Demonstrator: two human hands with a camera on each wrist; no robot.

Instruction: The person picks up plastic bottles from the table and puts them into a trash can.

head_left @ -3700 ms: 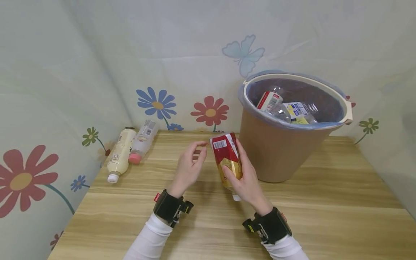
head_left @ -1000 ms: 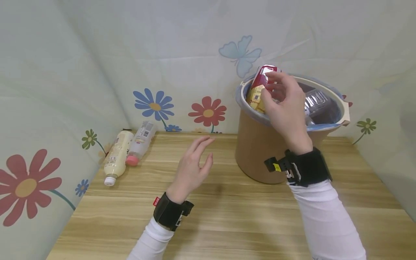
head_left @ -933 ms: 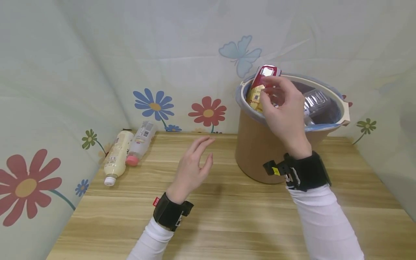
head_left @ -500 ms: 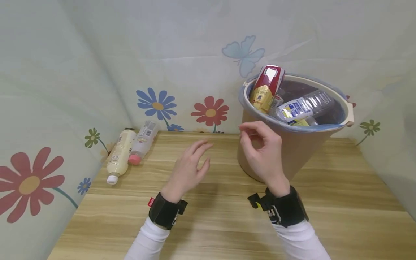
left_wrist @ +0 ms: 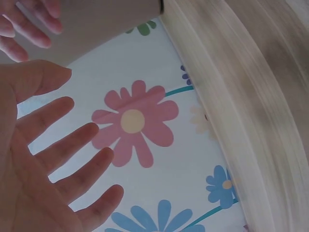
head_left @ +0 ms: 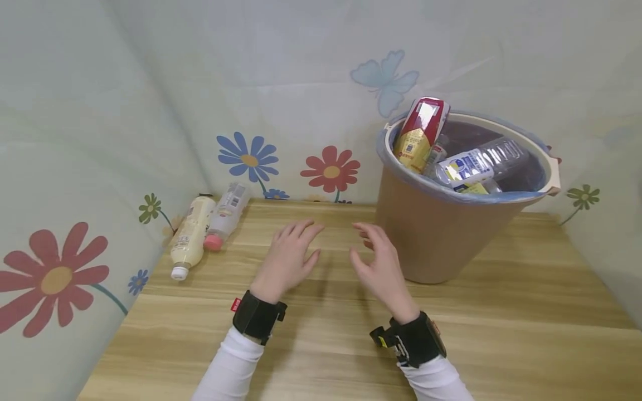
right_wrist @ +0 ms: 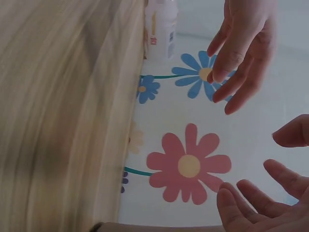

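Both hands hover over the wooden table (head_left: pixel 321 334), holding nothing. My left hand (head_left: pixel 288 259) is spread with relaxed fingers, right of two bottles. In the left wrist view its fingers (left_wrist: pixel 72 150) are apart. My right hand (head_left: pixel 381 264) has loosely bent fingers, just left of the tan bin (head_left: pixel 426 234). A red and gold bottle (head_left: pixel 423 133) leans in the bin, its base above the rim. A clear bottle with a blue and white label (head_left: pixel 468 167) lies beside it. On the table's left lie a cream bottle with a white cap (head_left: pixel 192 236) and a clear bottle with a pink cap (head_left: pixel 228 214).
A blue liner (head_left: pixel 451 192) folds over the bin's rim, and a handle lug (head_left: pixel 553 177) sticks out at the right. Behind the table stands a pale wall (head_left: pixel 281 67) with printed flowers and a butterfly.
The red and gold bottle went from my right hand into the bin, where it was released. My right hand then drew back left and down from the rim. The left hand stayed nearly in place.
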